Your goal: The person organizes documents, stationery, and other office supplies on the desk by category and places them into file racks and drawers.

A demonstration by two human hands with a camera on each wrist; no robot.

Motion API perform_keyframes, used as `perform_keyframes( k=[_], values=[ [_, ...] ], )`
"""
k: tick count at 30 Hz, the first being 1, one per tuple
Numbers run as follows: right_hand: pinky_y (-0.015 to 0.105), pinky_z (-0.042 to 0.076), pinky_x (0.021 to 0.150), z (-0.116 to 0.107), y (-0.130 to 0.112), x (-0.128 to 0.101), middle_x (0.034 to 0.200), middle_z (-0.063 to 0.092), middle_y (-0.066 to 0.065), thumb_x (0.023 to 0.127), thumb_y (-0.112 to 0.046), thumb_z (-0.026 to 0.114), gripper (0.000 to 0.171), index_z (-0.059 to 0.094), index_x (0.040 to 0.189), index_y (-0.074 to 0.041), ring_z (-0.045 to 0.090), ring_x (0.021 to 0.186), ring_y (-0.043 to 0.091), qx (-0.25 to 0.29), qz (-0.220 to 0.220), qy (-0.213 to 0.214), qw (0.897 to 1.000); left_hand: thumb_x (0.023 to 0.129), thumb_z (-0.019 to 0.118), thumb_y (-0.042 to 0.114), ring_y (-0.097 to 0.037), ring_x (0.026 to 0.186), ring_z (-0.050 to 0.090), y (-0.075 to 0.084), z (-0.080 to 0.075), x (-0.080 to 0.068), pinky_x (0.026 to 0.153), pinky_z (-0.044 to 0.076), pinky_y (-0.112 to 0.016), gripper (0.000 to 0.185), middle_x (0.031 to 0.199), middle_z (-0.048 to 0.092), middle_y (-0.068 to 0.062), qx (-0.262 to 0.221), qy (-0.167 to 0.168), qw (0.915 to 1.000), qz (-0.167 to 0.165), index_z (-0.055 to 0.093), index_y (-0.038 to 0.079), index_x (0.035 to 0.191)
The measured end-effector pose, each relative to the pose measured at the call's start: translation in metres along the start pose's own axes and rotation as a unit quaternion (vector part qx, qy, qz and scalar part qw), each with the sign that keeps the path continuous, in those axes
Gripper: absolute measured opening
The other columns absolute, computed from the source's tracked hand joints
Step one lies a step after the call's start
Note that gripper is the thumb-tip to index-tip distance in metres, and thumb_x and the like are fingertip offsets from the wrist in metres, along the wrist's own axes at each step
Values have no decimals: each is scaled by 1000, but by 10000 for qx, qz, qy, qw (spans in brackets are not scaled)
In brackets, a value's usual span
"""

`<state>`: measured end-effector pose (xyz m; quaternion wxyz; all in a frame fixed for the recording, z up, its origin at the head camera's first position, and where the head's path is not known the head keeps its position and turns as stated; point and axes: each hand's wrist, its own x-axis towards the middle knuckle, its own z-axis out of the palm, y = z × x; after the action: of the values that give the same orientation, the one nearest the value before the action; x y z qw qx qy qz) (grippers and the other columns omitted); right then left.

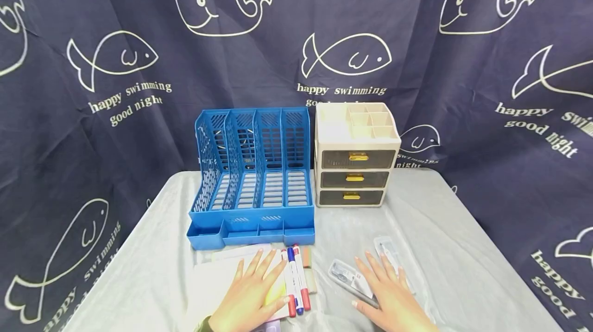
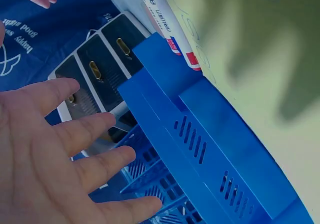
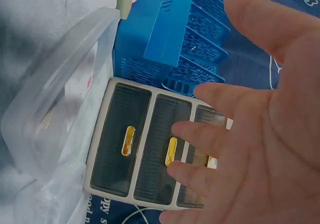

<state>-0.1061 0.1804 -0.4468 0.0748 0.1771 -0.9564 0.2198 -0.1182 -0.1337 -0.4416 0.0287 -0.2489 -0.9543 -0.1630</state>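
Observed at eight o'clock on the surface (image 1: 148, 291): left hand (image 1: 250, 293), released, with fingers straight and spread, above a white sheet (image 1: 208, 280) (contact with it: cannot tell). Found just beside that hand, toward its three o'clock: marker pens (image 1: 296, 283), lying side by side, one blue-ended and two red-ended. Recorded beyond the pens, at their two o'clock: two small blocks (image 1: 310, 278).

Observed at four o'clock: right hand (image 1: 389, 296), likewise released, with fingers fanned and grasping nothing. Found at its ten o'clock: dark-based clear case (image 1: 346, 276); at its twelve, second clear case (image 1: 388, 247) (both partly hidden by the hand in the head view; contact again impossible to tell).

Located at eleven o'clock: blue file rack (image 1: 252, 219), upright, with four slots. Located at one o'clock, just beside the rack: cream drawer unit (image 1: 354, 144), with three closed drawers.
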Motion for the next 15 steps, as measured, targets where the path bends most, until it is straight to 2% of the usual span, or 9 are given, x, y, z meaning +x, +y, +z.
perform_keyframes(
  k=[8, 15],
  values=[
    [73, 25, 93, -17, -1, 7, 140, 46, 18, 83, -46, 65, 68, 48, 138, -12, 35, 129, 48, 50, -420, -138, 9990, 88, 57, 48, -40, 136, 30, 3, -9, 9, 101, 23, -68, 64, 148, 36, -14, 204, 268, 9989, 317, 43, 17, 142],
    [69, 24, 98, -38, 5, 26, 138, 45, 25, 89, -38, 61, 63, 45, 138, -3, 34, 127, 53, 725, -827, -775, 9909, 88, 59, 45, -36, 139, 26, 1, -24, 23, 105, 19, -66, 67, 152, 31, -9, 118, 113, 9993, 333, 35, 22, 146]
  ],
)
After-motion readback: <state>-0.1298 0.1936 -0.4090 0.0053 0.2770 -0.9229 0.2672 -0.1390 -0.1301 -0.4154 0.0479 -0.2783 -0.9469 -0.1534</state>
